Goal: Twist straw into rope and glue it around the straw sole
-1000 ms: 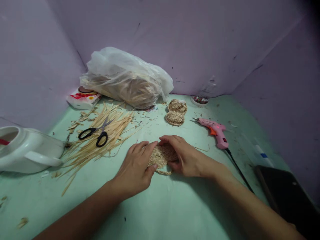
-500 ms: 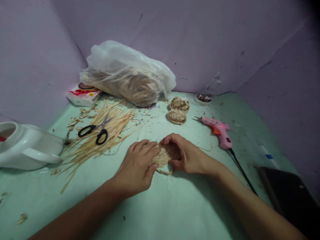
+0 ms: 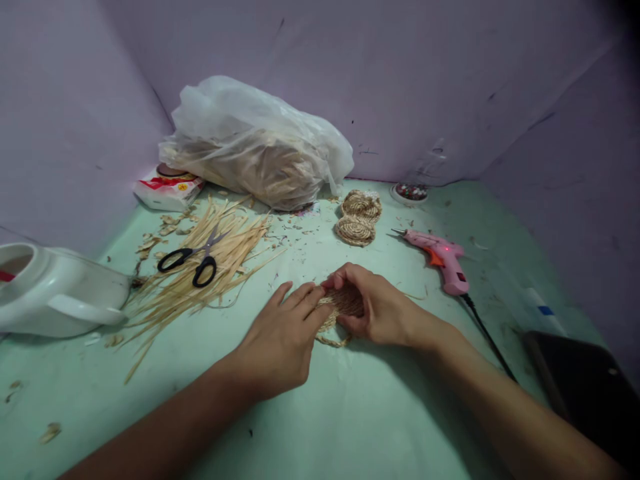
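Observation:
A coiled piece of braided straw (image 3: 349, 303) lies on the table between my hands, partly covered by them. My right hand (image 3: 383, 307) curls around its right side, thumb at the near edge and fingers at the far edge. Stretched flat over the left part of the coil is my left hand (image 3: 285, 340), fingers extended. A loose braid end (image 3: 333, 342) loops out on the near side. Beyond my hands sits a pair of small coiled straw pieces (image 3: 357, 219).
Scissors (image 3: 200, 257) rest on loose straw strips (image 3: 235, 247). At left is a white plastic jug (image 3: 75, 287); at the back, a plastic bag (image 3: 265, 147). A pink glue gun (image 3: 443, 257), its light on, trails a cord (image 3: 487, 337) past a black phone-like object (image 3: 580, 387).
My left hand has slid right, further over the coil, covering more of it, and its thumb no longer shows at the near edge. My right hand keeps its grip.

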Demonstrator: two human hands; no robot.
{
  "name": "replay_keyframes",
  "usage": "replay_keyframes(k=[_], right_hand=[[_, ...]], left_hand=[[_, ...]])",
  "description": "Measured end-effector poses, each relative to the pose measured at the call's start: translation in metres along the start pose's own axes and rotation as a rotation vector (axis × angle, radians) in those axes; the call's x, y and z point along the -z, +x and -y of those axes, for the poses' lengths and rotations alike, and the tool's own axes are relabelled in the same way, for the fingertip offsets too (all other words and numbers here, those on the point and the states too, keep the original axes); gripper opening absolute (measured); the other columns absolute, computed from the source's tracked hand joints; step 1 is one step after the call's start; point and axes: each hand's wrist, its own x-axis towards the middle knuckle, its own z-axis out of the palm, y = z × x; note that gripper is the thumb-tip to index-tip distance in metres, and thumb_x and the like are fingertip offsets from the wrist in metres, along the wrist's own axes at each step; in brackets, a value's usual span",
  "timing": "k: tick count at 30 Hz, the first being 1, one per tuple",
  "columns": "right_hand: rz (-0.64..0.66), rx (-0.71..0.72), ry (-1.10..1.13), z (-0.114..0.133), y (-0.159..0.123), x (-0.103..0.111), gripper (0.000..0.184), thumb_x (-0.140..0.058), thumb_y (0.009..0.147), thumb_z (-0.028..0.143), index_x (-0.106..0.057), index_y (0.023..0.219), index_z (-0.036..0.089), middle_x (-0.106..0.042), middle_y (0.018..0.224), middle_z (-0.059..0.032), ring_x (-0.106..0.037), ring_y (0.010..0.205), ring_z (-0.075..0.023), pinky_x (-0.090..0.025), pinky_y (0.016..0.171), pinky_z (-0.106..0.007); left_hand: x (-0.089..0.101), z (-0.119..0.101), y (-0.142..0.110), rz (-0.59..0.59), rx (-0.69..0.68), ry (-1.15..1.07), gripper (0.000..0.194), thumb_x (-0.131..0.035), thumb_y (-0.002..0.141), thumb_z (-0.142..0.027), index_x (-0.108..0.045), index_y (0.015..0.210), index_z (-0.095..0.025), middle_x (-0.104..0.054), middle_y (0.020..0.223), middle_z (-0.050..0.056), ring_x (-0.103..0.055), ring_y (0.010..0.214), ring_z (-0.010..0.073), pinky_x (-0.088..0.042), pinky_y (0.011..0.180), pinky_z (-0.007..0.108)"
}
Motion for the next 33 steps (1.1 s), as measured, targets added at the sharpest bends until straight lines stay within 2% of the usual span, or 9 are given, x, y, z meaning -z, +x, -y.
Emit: replay_keyframes(k=[6,11,20,23,25,28,31,33], right_hand=[[0.008,0.026,-0.023,0.0,0.002,0.002,0.038,-0.056,0.059,0.008,-0.035,0.088,0.022,-0.057,0.094,-0.0034,-0.051,0.08,-0.0167,-0.042,0.073,-0.029],[-0.007,0.03,0.002,-0.001,-0.001,0.002,0.037,-0.054,0.059,0.005,-0.031,0.082,0.023,-0.057,0.098,-0.0048,-0.052,0.085,-0.018,-0.042,0.074,-0.03],[-0.052,0.079,0.024,-0.007,-0.001,-0.002,0.035,-0.055,0.059,0.007,-0.032,0.079,0.023,-0.059,0.096,-0.0049,-0.053,0.083,-0.0186,-0.043,0.07,-0.03],[-0.034,0.084,-0.044,-0.002,-0.001,0.002,0.034,-0.057,0.06,0.008,-0.041,0.087,0.021,-0.059,0.094,-0.0053,-0.054,0.085,-0.0202,-0.044,0.075,-0.033],[-0.031,0.093,-0.068,0.003,-0.002,0.005,0.047,-0.06,0.06,0.01,-0.045,0.104,0.019,-0.058,0.106,-0.0086,-0.054,0.095,-0.0238,-0.044,0.082,-0.037],[-0.133,0.11,-0.044,0.009,-0.01,0.007,0.066,-0.065,0.064,0.018,-0.04,0.125,0.02,-0.048,0.127,-0.011,-0.048,0.114,-0.028,-0.038,0.094,-0.042],[-0.354,0.072,0.005,0.011,-0.024,0.0,0.056,-0.061,0.071,0.022,-0.042,0.124,0.022,-0.05,0.127,-0.0093,-0.045,0.118,-0.0261,-0.034,0.099,-0.043],[-0.527,-0.019,0.031,0.01,-0.036,-0.007,0.044,-0.056,0.074,0.02,-0.047,0.118,0.022,-0.057,0.119,-0.0088,-0.05,0.113,-0.0244,-0.038,0.095,-0.043]], left_hand=[[0.003,0.0,0.002,0.002,-0.006,0.0,0.048,-0.044,0.074,-0.011,-0.045,0.121,-0.017,-0.045,0.135,0.011,-0.033,0.127,0.0271,-0.02,0.104,0.052],[0.002,0.002,0.003,-0.016,-0.018,0.008,0.044,-0.041,0.078,-0.013,-0.046,0.121,-0.017,-0.046,0.134,0.01,-0.034,0.126,0.027,-0.02,0.103,0.053],[0.002,0.0,0.002,-0.034,-0.023,-0.003,0.042,-0.04,0.08,-0.012,-0.046,0.121,-0.017,-0.047,0.133,0.01,-0.035,0.125,0.0258,-0.019,0.104,0.051],[0.002,0.0,0.002,-0.061,-0.036,-0.002,0.043,-0.041,0.079,-0.01,-0.046,0.121,-0.018,-0.049,0.131,0.01,-0.036,0.124,0.0256,-0.02,0.103,0.052],[0.003,0.0,0.0,-0.081,-0.045,-0.009,0.041,-0.039,0.08,-0.01,-0.046,0.12,-0.018,-0.05,0.13,0.01,-0.037,0.123,0.025,-0.021,0.102,0.052],[0.005,0.001,-0.003,-0.113,-0.059,-0.04,0.034,-0.036,0.084,-0.014,-0.047,0.116,-0.018,-0.046,0.133,0.011,-0.034,0.126,0.0238,-0.02,0.104,0.05],[0.005,0.002,-0.006,-0.201,-0.072,-0.084,0.027,-0.036,0.085,-0.016,-0.049,0.108,-0.016,-0.043,0.134,0.013,-0.032,0.127,0.0226,-0.022,0.104,0.047],[0.003,0.004,-0.007,-0.332,-0.042,-0.115,0.024,-0.037,0.084,-0.015,-0.049,0.106,-0.015,-0.048,0.128,0.014,-0.037,0.123,0.0217,-0.026,0.102,0.044]])
